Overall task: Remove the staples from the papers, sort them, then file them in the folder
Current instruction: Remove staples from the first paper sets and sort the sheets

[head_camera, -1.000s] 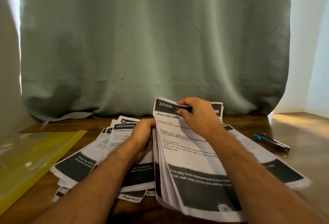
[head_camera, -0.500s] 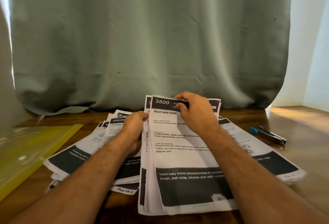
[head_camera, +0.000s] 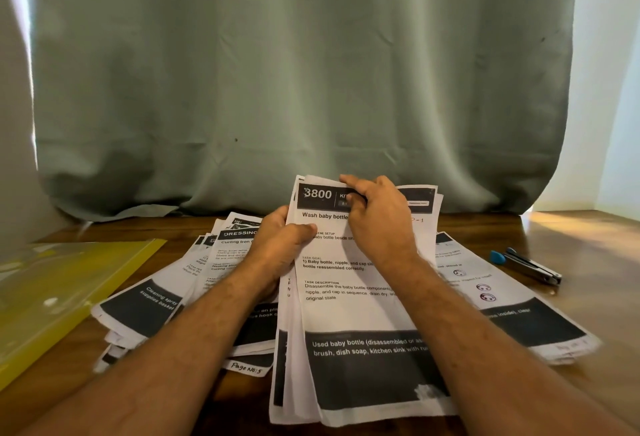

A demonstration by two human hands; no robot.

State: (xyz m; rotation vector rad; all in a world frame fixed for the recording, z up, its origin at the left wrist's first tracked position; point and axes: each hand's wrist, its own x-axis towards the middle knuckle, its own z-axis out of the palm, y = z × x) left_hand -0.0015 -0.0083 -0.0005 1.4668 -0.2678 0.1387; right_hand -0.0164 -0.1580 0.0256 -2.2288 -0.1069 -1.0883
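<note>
Behind our desk [head_camera: 571, 238] hangs a grey-green curtain [head_camera: 277, 71], with bright daylight at both edges and a sunlit patch on the wood at far right.

Right hand [head_camera: 377, 220]: our thumb and forefinger are curled and pinch the top edge of the front sheet, over the dark header band. The other fingers are bent against the page just below. Left hand [head_camera: 280, 245]: the thumb lies across the front of the sheaf [head_camera: 346, 314] at its left margin, pressed on the print. The remaining fingers go behind the pages; we cannot see them, but the sheaf is clamped between thumb and hidden fingers.

The sheaf stands tilted up toward us, several pages thick. Its lower edge is low in the frame; whether it rests on the desk we cannot tell. Front sheet reads "3800" and "Wash baby bottle", with a black block at its foot. No staple is legible at this resolution.

Outward, left of the sheaf: a fanned pile [head_camera: 166, 297] of similar sheets lies flat under our left forearm. One is headed "DRESSING"; a lower corner carries a handwritten "Page No: 5". Right of the sheaf: further sheets [head_camera: 512, 317] lie flat, partly under our right forearm.

Far left: a yellow translucent folder [head_camera: 52, 297] lies flat, its edge near the fanned pile but apart from it. Far right: a staple remover [head_camera: 526, 265], metal with a blue end, lies on bare wood, well apart from both hands.
</note>
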